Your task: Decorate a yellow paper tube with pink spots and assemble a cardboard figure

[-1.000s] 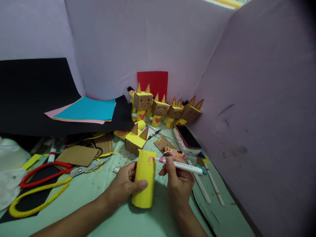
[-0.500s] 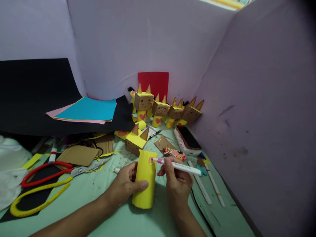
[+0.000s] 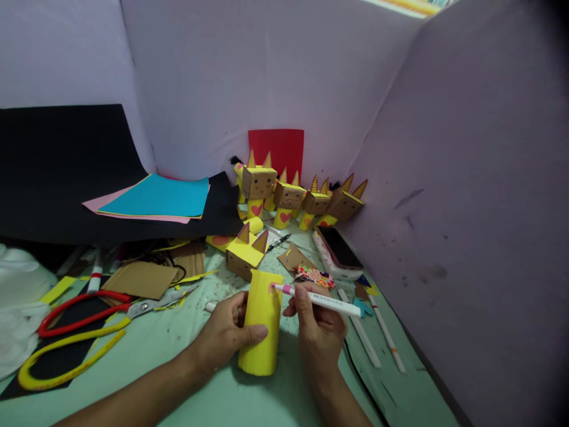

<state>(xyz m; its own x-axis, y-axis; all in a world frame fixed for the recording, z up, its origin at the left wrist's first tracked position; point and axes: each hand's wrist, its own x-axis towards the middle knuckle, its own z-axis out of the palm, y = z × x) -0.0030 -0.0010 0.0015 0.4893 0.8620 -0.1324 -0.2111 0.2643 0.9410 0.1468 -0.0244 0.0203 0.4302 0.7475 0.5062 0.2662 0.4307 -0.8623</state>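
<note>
My left hand (image 3: 226,332) grips a yellow paper tube (image 3: 262,323) standing upright on the green table (image 3: 155,350). My right hand (image 3: 317,332) holds a white marker with a pink band (image 3: 320,299); its tip touches a pink mark near the tube's upper right edge. Just behind the tube lies a cardboard cube head with a yellow top and pointed ears (image 3: 244,254).
Finished box-headed figures (image 3: 288,198) line the back corner before a red sheet (image 3: 276,149). A phone (image 3: 340,249), more markers (image 3: 371,332) and a patterned scrap (image 3: 313,276) lie right. Scissors with red and yellow handles (image 3: 84,326), cardboard (image 3: 142,279) and coloured paper (image 3: 155,198) lie left.
The marker tip has shifted slightly left along the pink mark on the tube. Both hands otherwise hold their places.
</note>
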